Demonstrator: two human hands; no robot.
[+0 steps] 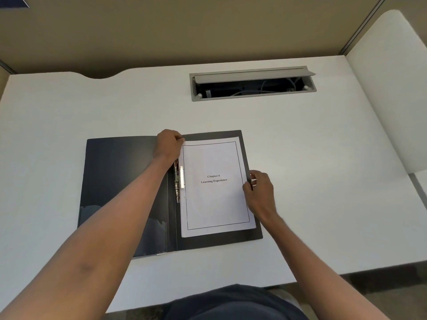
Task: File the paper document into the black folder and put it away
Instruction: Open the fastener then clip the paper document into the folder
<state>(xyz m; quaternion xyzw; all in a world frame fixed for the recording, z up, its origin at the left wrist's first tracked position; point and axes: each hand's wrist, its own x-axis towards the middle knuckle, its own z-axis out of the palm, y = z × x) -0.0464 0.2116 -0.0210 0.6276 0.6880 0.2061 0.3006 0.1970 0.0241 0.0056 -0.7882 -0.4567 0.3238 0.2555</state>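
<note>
Person: a dark garment (233, 303) fills the near edge of the view; both bare forearms reach forward over the desk.
Desk: white top (323, 181), its near edge just in front of the dark garment.
Black folder: the black folder (120, 181) lies open and flat on the desk, centre-left; the left cover is glossy and bare, with a clear inner pocket at its near corner.
Clip mechanism: a metal clip (179, 181) runs along the spine between the two covers, with a pale bar lying on the left margin of the paper.
Paper document: the paper document (215, 204) rests on the right cover, its left margin at the clip; the black cover shows along its near, right and far edges.
Printed text: "Chapter 6" over "Learning Experience", centred inside a thin black border line.
Right hand: the right hand (260, 192) pinches the right edge of the document and cover, thumb on top, fingers curled closed.
Left hand: the left hand (168, 144) is curled closed at the document's far left corner, fingertips on the paper edge.
Cable tray: a grey recessed cable tray (253, 84) sits farther back in the desk, lid tilted up, white cables visible inside; no legible label.
Partition: a tan partition wall (184, 31) stands behind the desk.
</note>
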